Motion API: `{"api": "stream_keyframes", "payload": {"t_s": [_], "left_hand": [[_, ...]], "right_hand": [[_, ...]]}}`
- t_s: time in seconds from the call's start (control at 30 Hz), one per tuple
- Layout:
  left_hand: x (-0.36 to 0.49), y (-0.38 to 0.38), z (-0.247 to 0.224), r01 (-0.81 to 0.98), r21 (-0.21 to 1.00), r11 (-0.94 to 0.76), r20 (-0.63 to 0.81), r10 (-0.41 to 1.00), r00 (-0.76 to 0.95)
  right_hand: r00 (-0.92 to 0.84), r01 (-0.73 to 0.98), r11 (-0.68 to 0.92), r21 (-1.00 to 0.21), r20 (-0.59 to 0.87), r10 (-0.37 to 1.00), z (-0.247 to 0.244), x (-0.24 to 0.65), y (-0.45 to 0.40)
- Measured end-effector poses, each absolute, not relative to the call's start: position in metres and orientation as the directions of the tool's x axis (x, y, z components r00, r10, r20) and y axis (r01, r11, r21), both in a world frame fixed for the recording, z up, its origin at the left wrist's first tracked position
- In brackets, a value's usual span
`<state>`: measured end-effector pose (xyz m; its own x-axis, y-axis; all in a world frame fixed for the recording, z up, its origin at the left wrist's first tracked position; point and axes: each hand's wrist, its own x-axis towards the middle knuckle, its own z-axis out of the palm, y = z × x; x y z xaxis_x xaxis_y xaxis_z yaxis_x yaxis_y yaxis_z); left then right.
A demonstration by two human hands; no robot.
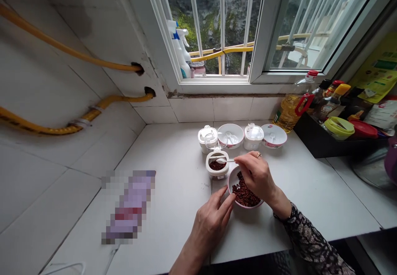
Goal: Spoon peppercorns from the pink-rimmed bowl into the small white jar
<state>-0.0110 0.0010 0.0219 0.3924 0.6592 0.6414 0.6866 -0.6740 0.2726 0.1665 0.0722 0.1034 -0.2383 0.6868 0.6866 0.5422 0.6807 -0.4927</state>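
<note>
Red-brown grains (pixel 246 194) lie in a white bowl with a pink rim (pixel 234 178), right by the two hands. The right hand (pixel 256 171) holds a small white spoon (pixel 222 160) by its handle, and the spoon's tip is over an open jar (pixel 217 174). It is hard to tell if any grains are on the spoon. The left hand (pixel 214 217) has its fingers at the near left side of the bowl. The picture does not show well if they pinch the rim or just rest on it.

The job looks partly done. Some grains are already in the jar, and its lid is up. A big pile is left in the bowl, so there seems to be plenty more to scoop. The grains are tiny, dark and bumpy, and they look dry. They heap up on the near side of the bowl, and a bare white patch shows on its far left side.

On the far side of the counter (pixel 173 209) stand two more white jars, one on the left (pixel 204 147) and one on the right (pixel 252 144). Two wide bowls sit by them, a left one (pixel 223 142) and a right one (pixel 281 136), each with a spoon in it. Farther right, an oil bottle (pixel 287 115) stands beside a black box (pixel 319 144).
</note>
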Motion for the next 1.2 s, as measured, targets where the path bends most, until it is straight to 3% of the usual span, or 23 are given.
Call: {"api": "stream_keyframes", "payload": {"t_s": [0.2,0.43,0.53,0.73,0.97,1.2], "left_hand": [[-0.011,0.001,0.023,0.681,0.279,-0.677,0.636,0.661,0.397],[-0.012,0.001,0.023,0.678,0.278,-0.680,0.625,0.664,0.410],[-0.013,0.001,0.024,0.677,0.277,-0.681,0.629,0.661,0.408],[-0.012,0.001,0.025,0.672,0.278,-0.686,0.638,0.655,0.405],[-0.012,0.001,0.025,0.677,0.271,-0.684,0.639,0.654,0.405],[-0.012,0.001,0.023,0.677,0.272,-0.684,0.633,0.657,0.409]], "right_hand": [[-0.105,0.595,0.555,-0.581,0.628,0.771,0.110,0.195,0.069],[-0.311,0.664,0.587,-0.463,0.543,0.780,0.091,0.209,0.071],[-0.351,0.659,0.586,-0.472,0.496,0.794,0.086,0.205,0.070],[-0.285,0.593,0.497,-0.634,0.411,0.866,0.085,0.199,0.066],[-0.095,0.381,0.148,-0.913,0.121,0.988,0.086,0.203,0.068],[-0.015,0.310,0.087,-0.947,0.087,0.996,0.085,0.204,0.071]]}}
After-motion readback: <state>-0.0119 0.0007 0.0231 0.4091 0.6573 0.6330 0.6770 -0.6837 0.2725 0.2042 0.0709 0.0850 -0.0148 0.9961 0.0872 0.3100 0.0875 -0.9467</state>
